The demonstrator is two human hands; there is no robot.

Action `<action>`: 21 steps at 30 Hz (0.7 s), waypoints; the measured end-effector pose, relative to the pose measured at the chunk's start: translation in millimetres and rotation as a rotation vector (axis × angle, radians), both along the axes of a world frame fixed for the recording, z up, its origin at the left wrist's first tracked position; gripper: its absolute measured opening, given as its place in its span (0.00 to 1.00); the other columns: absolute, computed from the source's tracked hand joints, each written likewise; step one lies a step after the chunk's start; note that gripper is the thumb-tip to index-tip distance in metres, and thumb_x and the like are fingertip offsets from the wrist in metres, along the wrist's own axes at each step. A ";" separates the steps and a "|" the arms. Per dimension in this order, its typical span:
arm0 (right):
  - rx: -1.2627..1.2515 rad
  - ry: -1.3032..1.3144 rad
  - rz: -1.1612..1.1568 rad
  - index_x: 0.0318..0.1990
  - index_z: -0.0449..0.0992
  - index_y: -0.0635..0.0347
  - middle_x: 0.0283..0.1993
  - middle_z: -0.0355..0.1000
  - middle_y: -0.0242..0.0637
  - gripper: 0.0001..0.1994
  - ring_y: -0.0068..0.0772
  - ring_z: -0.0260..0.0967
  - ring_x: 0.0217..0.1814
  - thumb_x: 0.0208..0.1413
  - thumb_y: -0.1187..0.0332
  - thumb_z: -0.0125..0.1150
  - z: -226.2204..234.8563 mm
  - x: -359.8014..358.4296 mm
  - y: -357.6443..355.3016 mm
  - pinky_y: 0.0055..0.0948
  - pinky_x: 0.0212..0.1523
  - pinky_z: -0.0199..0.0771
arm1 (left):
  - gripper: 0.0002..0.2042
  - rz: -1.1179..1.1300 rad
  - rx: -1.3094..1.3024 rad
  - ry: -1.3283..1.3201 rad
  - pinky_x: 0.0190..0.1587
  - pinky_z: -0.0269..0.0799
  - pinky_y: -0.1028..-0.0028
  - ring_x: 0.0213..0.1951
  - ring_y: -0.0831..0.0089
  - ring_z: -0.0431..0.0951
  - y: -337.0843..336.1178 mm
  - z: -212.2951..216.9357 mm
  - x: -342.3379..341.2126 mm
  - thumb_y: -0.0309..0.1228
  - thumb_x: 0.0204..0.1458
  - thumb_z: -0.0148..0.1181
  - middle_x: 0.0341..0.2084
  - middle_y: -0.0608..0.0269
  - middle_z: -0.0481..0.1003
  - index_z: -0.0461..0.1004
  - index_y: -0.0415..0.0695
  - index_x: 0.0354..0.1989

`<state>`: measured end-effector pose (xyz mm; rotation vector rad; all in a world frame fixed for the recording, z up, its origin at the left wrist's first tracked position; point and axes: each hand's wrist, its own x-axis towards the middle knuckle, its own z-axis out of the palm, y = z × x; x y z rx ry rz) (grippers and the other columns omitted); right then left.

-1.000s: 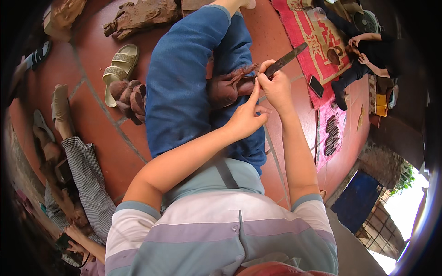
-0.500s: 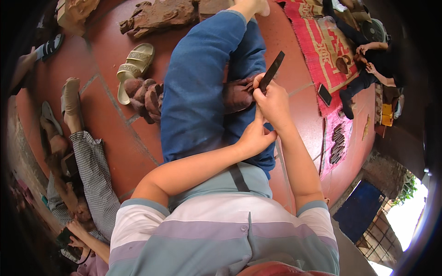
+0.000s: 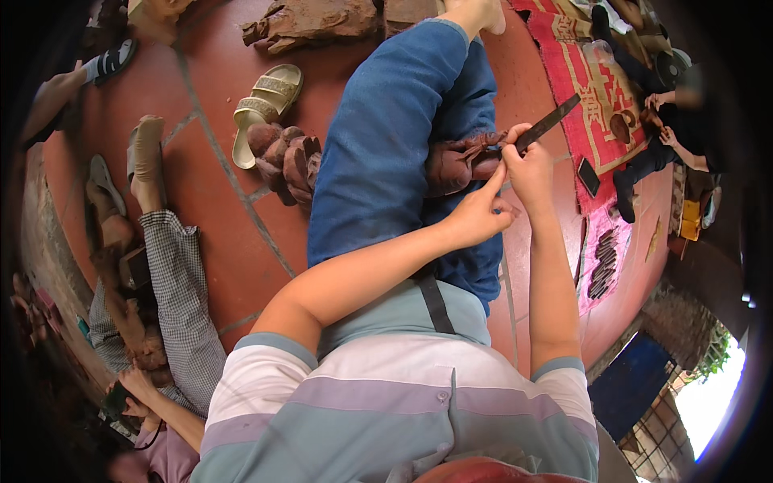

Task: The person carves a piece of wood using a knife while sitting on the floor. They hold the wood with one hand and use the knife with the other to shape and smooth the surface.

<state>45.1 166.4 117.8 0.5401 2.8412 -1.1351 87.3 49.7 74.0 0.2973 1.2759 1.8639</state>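
Gripping a dark flat tool point(image 3: 551, 123), the right hand point(image 3: 528, 167) sits at the right end of a reddish-brown carving point(image 3: 448, 171) against blue trousers point(image 3: 382, 137); the left hand point(image 3: 481, 216), thumb spread, points there.

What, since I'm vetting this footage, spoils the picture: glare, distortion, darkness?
Head view: the outdoor opening at lower right burns white; the tiled floor shows pale sheen and curving joints; corners are black; right hand and dark flat tool look fairly sharp.
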 end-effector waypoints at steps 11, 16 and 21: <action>-0.115 -0.120 -0.079 0.33 0.73 0.57 0.23 0.71 0.37 0.05 0.27 0.73 0.27 0.48 0.71 0.54 -3.1 -11.5 20.7 0.30 0.32 0.70 | 0.46 0.013 0.012 0.040 0.34 0.70 0.76 0.31 0.76 0.74 3.9 -7.7 -1.7 0.24 0.49 0.54 0.43 0.56 0.75 0.26 0.49 0.70; 0.245 -0.074 0.117 0.33 0.75 0.54 0.24 0.74 0.42 0.06 0.44 0.75 0.31 0.48 0.69 0.54 2.4 3.1 -24.9 0.37 0.34 0.72 | 0.50 0.189 -0.039 0.112 0.35 0.71 0.75 0.32 0.74 0.75 12.5 -21.7 35.0 0.25 0.48 0.57 0.44 0.54 0.75 0.22 0.49 0.69; -0.054 -0.056 -0.075 0.33 0.73 0.54 0.23 0.73 0.41 0.05 0.40 0.76 0.30 0.50 0.72 0.51 -1.9 -10.5 17.2 0.36 0.32 0.72 | 0.48 -0.044 0.013 0.025 0.36 0.72 0.74 0.31 0.73 0.75 0.8 -4.5 -8.2 0.25 0.49 0.56 0.42 0.54 0.76 0.24 0.51 0.70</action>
